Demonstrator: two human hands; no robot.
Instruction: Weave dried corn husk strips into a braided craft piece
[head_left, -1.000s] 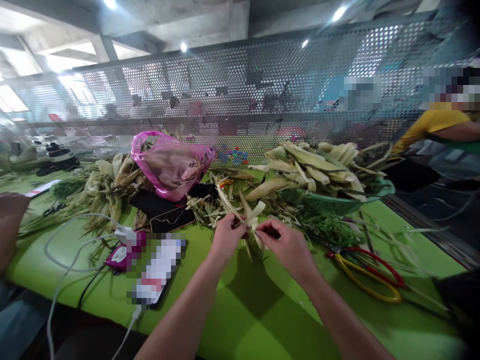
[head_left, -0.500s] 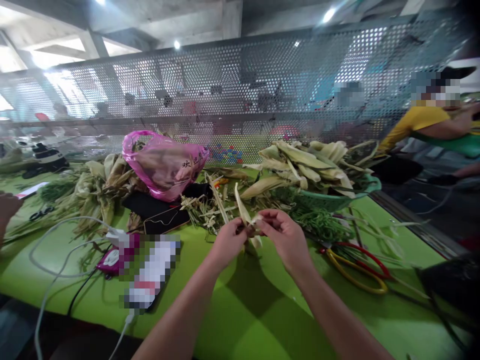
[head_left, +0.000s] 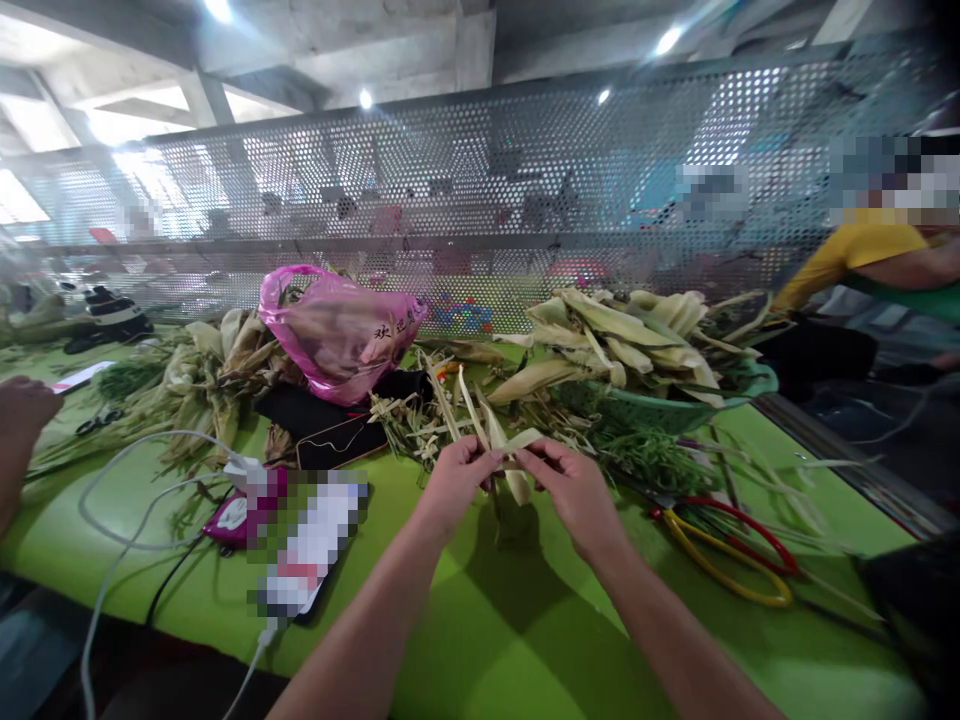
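Both of my hands meet above the green table (head_left: 480, 620), pinching a small bundle of pale corn-husk strips (head_left: 504, 445). My left hand (head_left: 454, 482) is closed on the strips' left side, thumb and fingers pressed together. My right hand (head_left: 574, 488) is closed on the right side of the same strips. Loose ends of the husk stick up and hang down between the two hands.
A green basket (head_left: 675, 405) heaped with corn husks stands behind right. Red and yellow scissors (head_left: 731, 550) lie at the right. A pink plastic bag (head_left: 341, 330), a dark phone (head_left: 341, 440), cables and more husks lie left. Another person's hand (head_left: 22, 415) is at far left, and a person in yellow (head_left: 870, 260) at far right.
My hands stay together on the husk strips, shifting slightly while the strips are turned and folded between the fingers. The view has wobbled a little.
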